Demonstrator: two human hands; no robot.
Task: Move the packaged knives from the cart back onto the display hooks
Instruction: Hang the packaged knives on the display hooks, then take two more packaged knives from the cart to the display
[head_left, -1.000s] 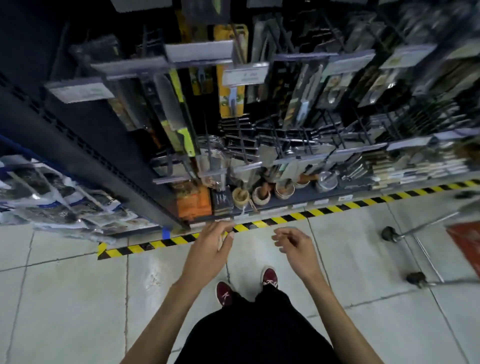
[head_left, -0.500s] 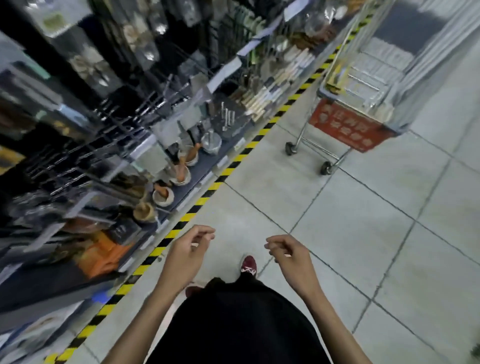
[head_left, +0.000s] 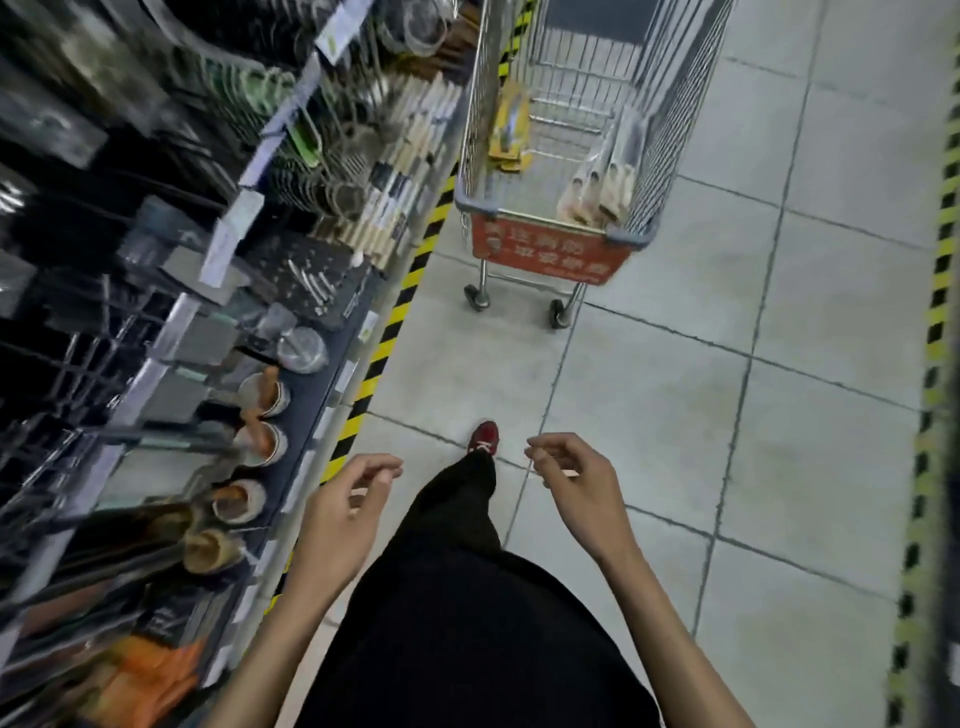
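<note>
A wire shopping cart (head_left: 556, 218) with a red front panel stands ahead in the aisle. Inside it lie packaged knives: a yellow-carded pack (head_left: 511, 130) on the left and several wood-handled packs (head_left: 602, 182) on the right. The display hooks (head_left: 130, 322) with hanging kitchenware fill the rack on my left. My left hand (head_left: 345, 512) and my right hand (head_left: 579, 486) hang low in front of me, fingers loosely curled, holding nothing. Both are well short of the cart.
Yellow-black hazard tape (head_left: 395, 317) runs along the shelf base on the left, and another strip (head_left: 935, 322) lines the right side. Small mortars and bowls (head_left: 260, 441) sit on the bottom shelf. Grey floor tiles (head_left: 675, 415) lie between me and the cart.
The view has swung from facing the rack to looking down the aisle. The cart now stands straight ahead and closer. Both hands stay empty and loosely curled.
</note>
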